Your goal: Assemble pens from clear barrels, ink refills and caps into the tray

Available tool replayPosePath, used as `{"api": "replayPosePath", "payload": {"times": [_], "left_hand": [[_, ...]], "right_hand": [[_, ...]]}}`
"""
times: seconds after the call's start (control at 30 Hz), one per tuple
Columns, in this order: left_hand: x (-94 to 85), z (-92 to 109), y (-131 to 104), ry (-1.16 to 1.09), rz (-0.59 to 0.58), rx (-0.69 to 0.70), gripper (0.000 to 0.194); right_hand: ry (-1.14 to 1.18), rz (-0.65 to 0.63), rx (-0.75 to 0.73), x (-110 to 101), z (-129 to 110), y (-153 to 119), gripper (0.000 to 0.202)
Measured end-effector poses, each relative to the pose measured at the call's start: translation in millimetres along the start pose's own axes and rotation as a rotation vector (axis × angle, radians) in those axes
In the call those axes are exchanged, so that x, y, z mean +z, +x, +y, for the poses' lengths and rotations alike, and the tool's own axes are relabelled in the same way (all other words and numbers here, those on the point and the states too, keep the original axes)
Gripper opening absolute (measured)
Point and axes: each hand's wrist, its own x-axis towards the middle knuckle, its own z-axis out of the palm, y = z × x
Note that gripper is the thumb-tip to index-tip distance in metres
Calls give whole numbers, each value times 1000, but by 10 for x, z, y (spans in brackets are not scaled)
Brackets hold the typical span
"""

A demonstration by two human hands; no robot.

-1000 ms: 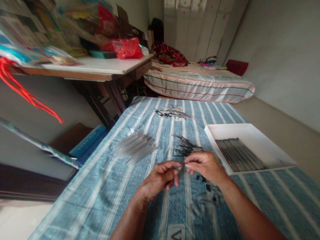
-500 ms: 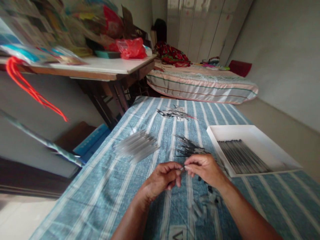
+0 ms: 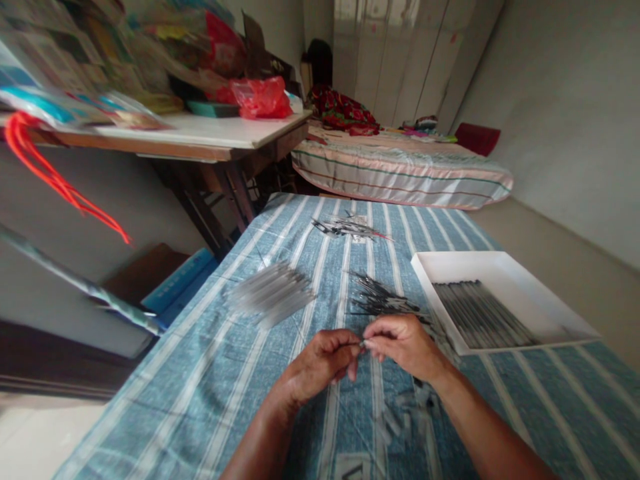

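Note:
My left hand (image 3: pixel 325 360) and my right hand (image 3: pixel 403 341) meet fingertip to fingertip over the striped cloth. Both are pinched on something small, mostly hidden by the fingers. Just beyond my right hand lies a pile of thin black sticks (image 3: pixel 375 295). A bundle of grey, blurred rods (image 3: pixel 274 293) rests on the cloth to the left. On the right, a white box (image 3: pixel 545 310) holds a row of dark rods (image 3: pixel 480 313). Small grey and black pieces (image 3: pixel 400 417) lie between my forearms.
Farther back on the blue striped cloth (image 3: pixel 240 347) is a loose heap of thin parts (image 3: pixel 350 228). A white-topped desk (image 3: pixel 210 137) with bags stands at the left, red cords hanging from it. A bed (image 3: pixel 400 167) is beyond the table.
My right hand has moved slightly left and down, closer against my left fingertips. The whole view has shifted slightly.

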Motion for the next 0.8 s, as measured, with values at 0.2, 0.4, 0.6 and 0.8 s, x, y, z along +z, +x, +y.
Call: {"api": "replayPosePath", "payload": {"times": [0.2,0.4,0.6,0.8], "left_hand": [[-8,-2,-7,100,-7,0,28],[35,15,-2,170,24,58,21],[53,25,-17,163,47,62,19],[61,9,-18,167,39,48,20]], "right_hand": [[-152,-26,29,-8,4,-63,15],[-179,-87,150,2,37,-87,38],[-184,-42,32,15,49,-113,18],[-299,-6,110,53,-2,-140,35]]}}
